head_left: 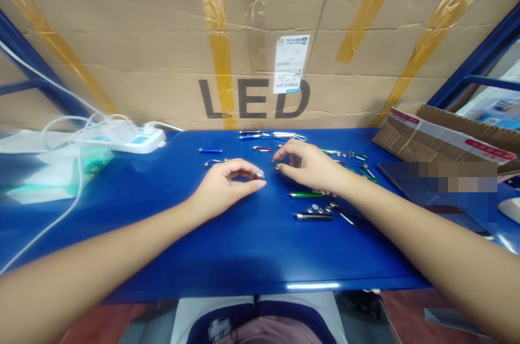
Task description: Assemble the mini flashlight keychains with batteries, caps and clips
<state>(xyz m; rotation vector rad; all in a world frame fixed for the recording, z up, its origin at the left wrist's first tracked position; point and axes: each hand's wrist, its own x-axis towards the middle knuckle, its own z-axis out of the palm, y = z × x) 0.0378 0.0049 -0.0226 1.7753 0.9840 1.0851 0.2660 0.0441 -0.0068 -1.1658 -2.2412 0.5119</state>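
My left hand is closed in a pinch around a small dark red flashlight tube; its pale round end shows and most of it is hidden by the fingers. Close by on the right, my right hand hovers with its fingers curled and thumb near the forefinger; a tiny shiny spot shows at the tips, too small to name. Under the right forearm lie a green tube and a black tube, with several button cells and a black carabiner piece beside them.
A blue tube and a red carabiner piece lie farther back on the blue table. Green carabiners are right. A white power strip stands left, an open cardboard box right. Behind rises a large carton.
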